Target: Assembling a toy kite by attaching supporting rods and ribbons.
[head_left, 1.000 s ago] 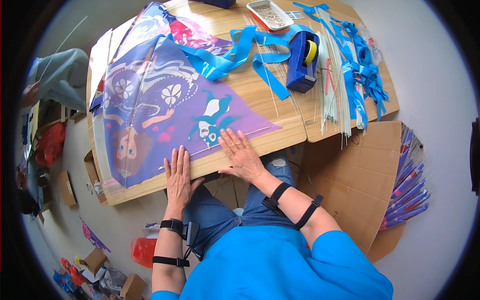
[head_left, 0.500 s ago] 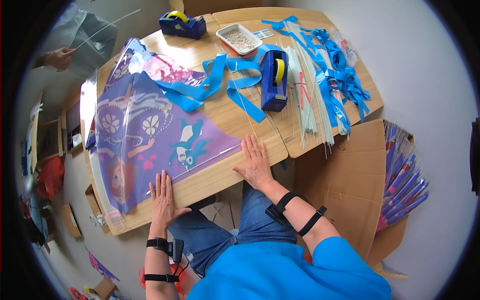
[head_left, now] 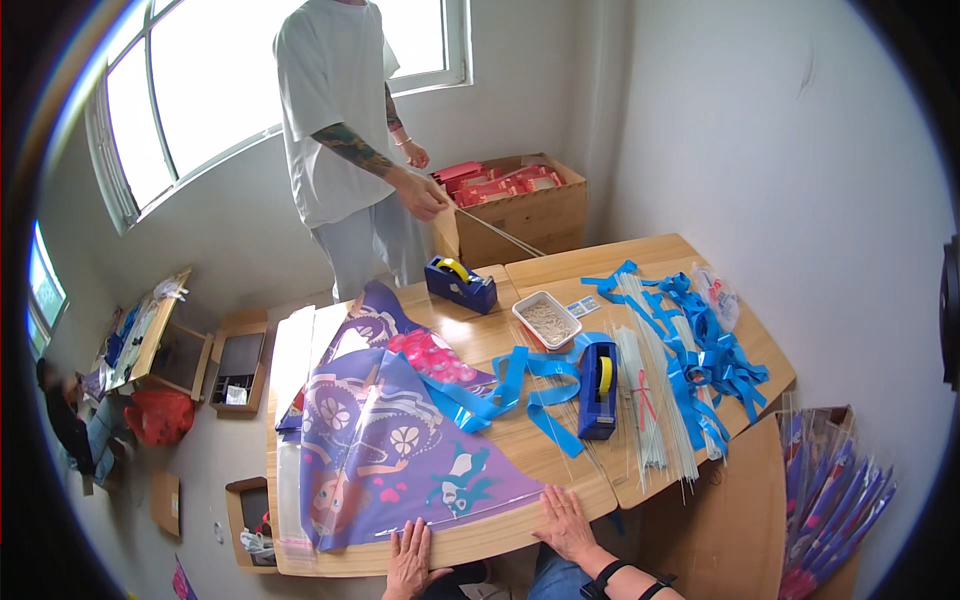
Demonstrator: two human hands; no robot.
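Observation:
My left hand (head_left: 410, 560) lies flat at the table's front edge, fingers spread over the lower edge of a purple printed kite sail (head_left: 380, 500). Further right, my right hand (head_left: 565, 522) rests flat by the sail's right corner, fingers stretched out and nothing in them. A thin white rod (head_left: 470, 515) runs along the sail's near edge between my hands. A wide blue ribbon (head_left: 510, 385) curls across the table from the sail toward a blue tape dispenser (head_left: 598, 390) with yellow tape.
Across the table (head_left: 640, 495) stands a co-worker (head_left: 340, 150) holding thin rods. Other items are a second tape dispenser (head_left: 462, 285), a tray of small pieces (head_left: 547, 318), bundled clear rods (head_left: 645, 400) and heaped blue ribbon (head_left: 715, 355). A carton of packed purple sheets (head_left: 830, 500) stands right.
My view has tilted up and turned, bringing the co-worker's body and the window into sight. Both my hands stay flat at the table edge.

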